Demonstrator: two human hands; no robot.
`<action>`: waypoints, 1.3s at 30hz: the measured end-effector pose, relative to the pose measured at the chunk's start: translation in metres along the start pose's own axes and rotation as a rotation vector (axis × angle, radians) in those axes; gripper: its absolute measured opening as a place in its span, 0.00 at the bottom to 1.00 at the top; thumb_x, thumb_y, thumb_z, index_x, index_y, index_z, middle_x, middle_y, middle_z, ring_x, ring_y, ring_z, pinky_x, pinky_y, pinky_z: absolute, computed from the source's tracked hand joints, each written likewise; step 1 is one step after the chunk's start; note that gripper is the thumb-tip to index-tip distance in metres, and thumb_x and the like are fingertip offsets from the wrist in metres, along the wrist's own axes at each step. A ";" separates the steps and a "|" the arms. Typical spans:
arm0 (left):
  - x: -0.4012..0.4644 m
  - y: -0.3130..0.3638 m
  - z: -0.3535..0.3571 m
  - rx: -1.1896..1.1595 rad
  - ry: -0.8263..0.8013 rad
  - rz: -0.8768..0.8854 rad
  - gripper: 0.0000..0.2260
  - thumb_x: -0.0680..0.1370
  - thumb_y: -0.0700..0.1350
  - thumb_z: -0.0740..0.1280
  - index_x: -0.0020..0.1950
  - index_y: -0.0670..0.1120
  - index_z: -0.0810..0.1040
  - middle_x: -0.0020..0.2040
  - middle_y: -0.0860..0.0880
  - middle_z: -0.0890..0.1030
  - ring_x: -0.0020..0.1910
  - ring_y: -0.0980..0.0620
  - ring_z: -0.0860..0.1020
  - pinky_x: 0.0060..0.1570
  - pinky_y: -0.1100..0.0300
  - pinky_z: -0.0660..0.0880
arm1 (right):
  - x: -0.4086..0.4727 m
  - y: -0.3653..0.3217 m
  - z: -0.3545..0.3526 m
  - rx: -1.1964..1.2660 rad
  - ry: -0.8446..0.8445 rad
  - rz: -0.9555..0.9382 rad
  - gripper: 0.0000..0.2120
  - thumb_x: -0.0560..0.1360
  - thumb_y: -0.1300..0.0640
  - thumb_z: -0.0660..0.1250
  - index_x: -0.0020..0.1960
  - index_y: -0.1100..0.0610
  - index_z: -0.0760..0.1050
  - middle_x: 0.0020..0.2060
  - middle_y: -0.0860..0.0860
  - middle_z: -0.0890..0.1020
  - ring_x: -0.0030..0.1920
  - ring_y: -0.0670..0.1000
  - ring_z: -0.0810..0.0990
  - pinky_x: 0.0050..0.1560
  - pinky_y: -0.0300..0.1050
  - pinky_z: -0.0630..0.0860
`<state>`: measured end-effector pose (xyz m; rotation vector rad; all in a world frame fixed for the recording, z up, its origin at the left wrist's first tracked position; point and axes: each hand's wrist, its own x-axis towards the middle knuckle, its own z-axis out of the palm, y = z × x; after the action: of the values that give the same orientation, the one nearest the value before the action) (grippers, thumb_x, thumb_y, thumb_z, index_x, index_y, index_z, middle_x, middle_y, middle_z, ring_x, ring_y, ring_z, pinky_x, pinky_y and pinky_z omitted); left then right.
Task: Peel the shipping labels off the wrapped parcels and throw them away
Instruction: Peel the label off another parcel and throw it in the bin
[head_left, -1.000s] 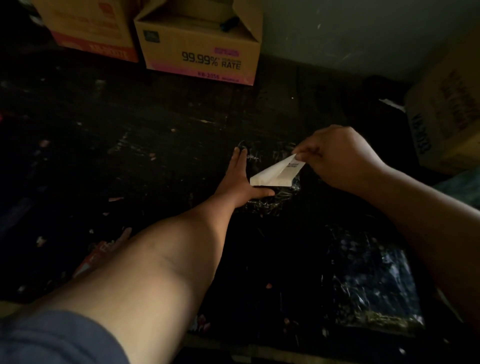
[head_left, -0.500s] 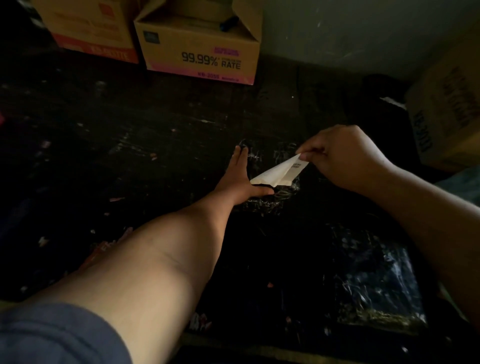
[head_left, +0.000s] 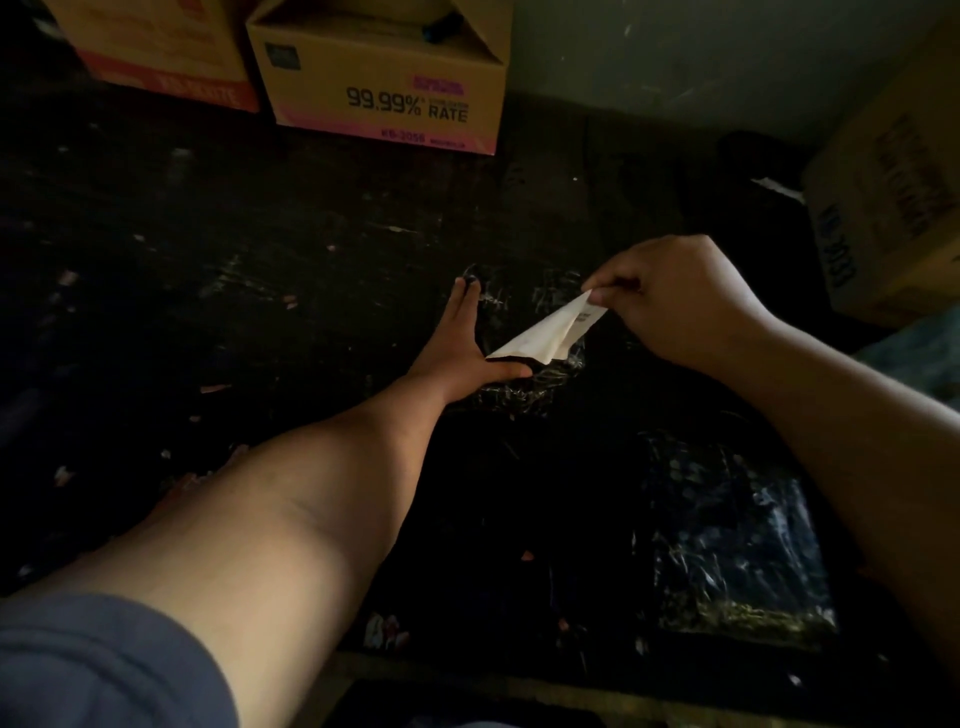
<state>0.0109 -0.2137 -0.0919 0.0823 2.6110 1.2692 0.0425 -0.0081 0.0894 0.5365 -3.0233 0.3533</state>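
Tearing is the risk: the shipping label (head_left: 548, 332) is pinched by the right hand (head_left: 670, 301) and lifted, its low edge seemingly stuck to the wrapped parcel (head_left: 524, 387) pressed under the flat, open left hand (head_left: 465, 353). If jerked, paper may be left behind.

white curled shipping label (head_left: 545, 332): printed text too small and blurred to read; its lower edge, whether stuck or free, cannot be told. black shiny wrapped parcel (head_left: 524, 392): outline lost in shadow, partly covered by the left hand (head_left: 460, 358). tan cardboard box at right (head_left: 893, 208): cut off by the frame edge, lettering blurred. orange-banded cardboard box at top left (head_left: 156, 52): top cut off.
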 end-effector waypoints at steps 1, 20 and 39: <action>0.000 -0.001 0.001 -0.003 0.006 0.006 0.62 0.64 0.61 0.81 0.83 0.52 0.40 0.82 0.55 0.36 0.80 0.54 0.42 0.77 0.55 0.48 | 0.000 0.001 0.000 0.007 0.003 0.013 0.07 0.76 0.52 0.67 0.52 0.48 0.83 0.48 0.45 0.84 0.47 0.42 0.79 0.46 0.33 0.71; 0.001 0.000 0.002 0.045 0.038 0.027 0.62 0.64 0.63 0.80 0.83 0.48 0.41 0.82 0.50 0.37 0.81 0.51 0.42 0.78 0.54 0.47 | -0.014 -0.005 -0.005 0.005 0.051 0.036 0.07 0.76 0.53 0.68 0.51 0.49 0.84 0.48 0.46 0.85 0.48 0.45 0.81 0.47 0.37 0.72; 0.005 0.051 -0.004 0.539 -0.146 -0.198 0.65 0.66 0.63 0.79 0.80 0.41 0.34 0.80 0.39 0.35 0.81 0.38 0.44 0.79 0.47 0.52 | -0.035 0.036 -0.155 -0.302 0.167 0.035 0.12 0.77 0.51 0.66 0.59 0.51 0.81 0.56 0.47 0.83 0.58 0.49 0.79 0.52 0.35 0.65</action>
<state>0.0028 -0.1845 -0.0504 0.0063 2.6751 0.4559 0.0643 0.0723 0.2294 0.4088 -2.8505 -0.0563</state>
